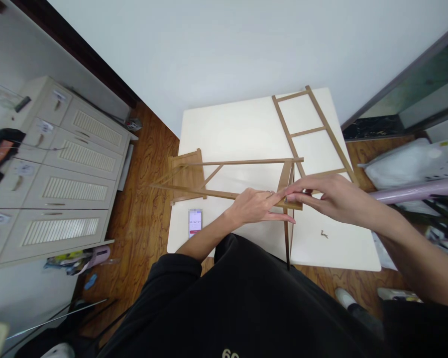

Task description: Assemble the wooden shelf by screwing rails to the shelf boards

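A slim wooden frame (254, 161) with long rails and cross-pieces extends over the white table, one part reaching down past the table's front edge. My left hand (259, 205) is closed around the near rail by its right end, fingers pointing right. At that same corner, my right hand (330, 196) has thumb and fingers pinched together against the wood. Whatever sits between those fingertips is too small and covered to name. Several small metal pieces, possibly screws (324, 233), lie on the tabletop below my right hand.
A ladder-like wooden frame (308, 131) lies at the table's back right. A wooden slab (192, 174) is at the left under the frame's end. A phone (195, 219) showing a timer lies near the white table's (224, 129) left edge. Cabinets (70, 164) stand left.
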